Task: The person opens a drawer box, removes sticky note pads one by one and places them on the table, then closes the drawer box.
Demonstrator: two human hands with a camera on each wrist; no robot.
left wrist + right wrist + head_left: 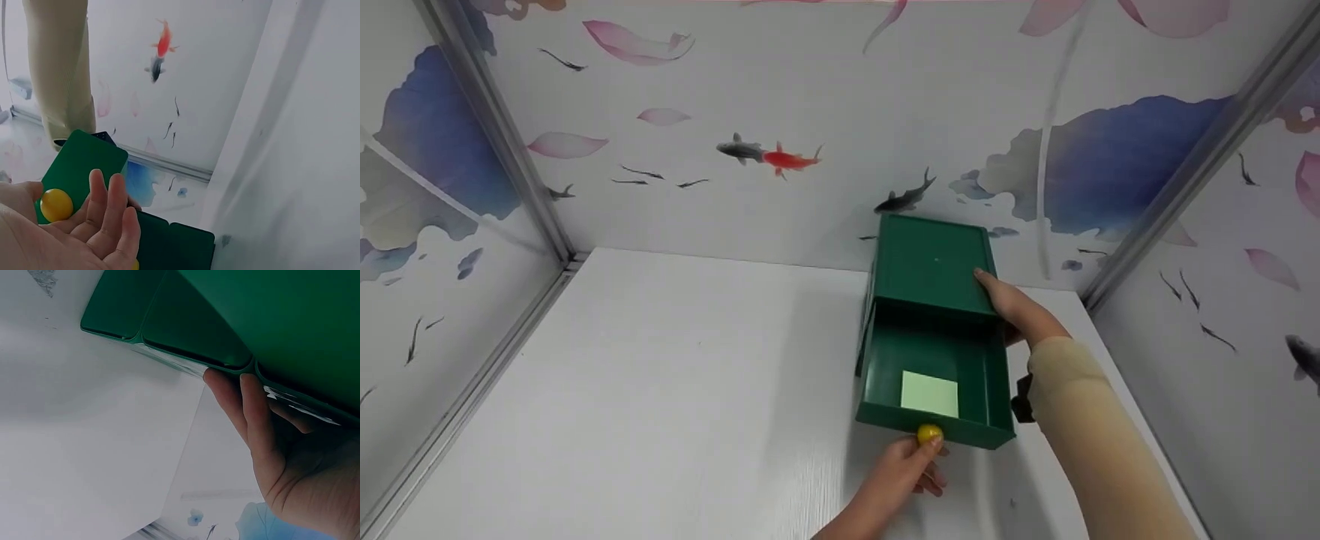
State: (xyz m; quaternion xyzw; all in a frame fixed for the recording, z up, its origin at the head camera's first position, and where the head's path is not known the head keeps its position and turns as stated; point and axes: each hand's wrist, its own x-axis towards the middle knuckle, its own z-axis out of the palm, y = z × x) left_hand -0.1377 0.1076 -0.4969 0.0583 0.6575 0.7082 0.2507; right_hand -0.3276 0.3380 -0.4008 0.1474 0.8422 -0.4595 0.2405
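Observation:
A green drawer cabinet [934, 259] stands at the back of the white table, its top drawer [877, 367] pulled well out. Inside that drawer, near its front, lies a pale green square paper [930, 393]. My left hand [901, 471] pinches the round yellow knob [930, 433] on the drawer front between thumb and forefinger; the other fingers hang loosely below. My right hand [1020, 306] grips the cabinet's right side, thumb on the top. In the right wrist view, fingertips [247, 382] of that hand touch an edge of the cabinet.
The white tabletop [682, 390] stretches to the left. Walls [810, 90] printed with fish and petals enclose the back and sides, with metal rails [532, 150] in the corners. Part of a second yellow knob [136, 264] shows low in the left wrist view.

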